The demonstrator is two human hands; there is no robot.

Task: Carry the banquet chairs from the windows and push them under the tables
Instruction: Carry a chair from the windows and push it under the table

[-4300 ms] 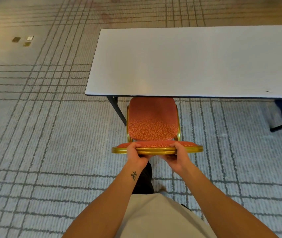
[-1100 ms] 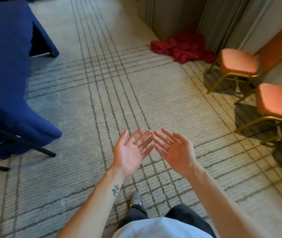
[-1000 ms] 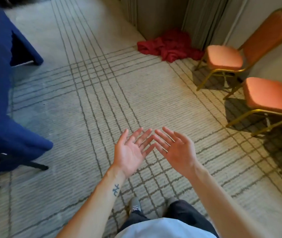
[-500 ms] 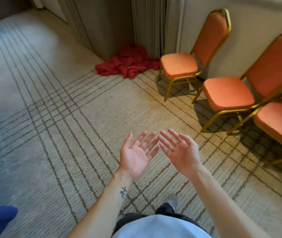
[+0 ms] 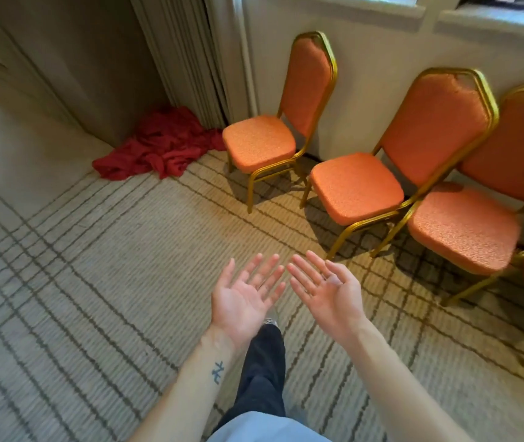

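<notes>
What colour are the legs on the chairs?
Shiny gold chair legs, clearest in the head view.

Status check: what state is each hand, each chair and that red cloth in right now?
left hand: open, palm up, holding nothing.
right hand: open, palm up, holding nothing.
left chair: upright by the wall, seat bare, untouched.
middle chair: upright, seat bare, untouched.
right chair: upright, close beside the middle chair, untouched.
red cloth: crumpled on the carpet by the curtain.

Bare carpet [image 5: 133, 250] between hands [image 5: 286, 295] and chairs [image 5: 356, 186]
</notes>
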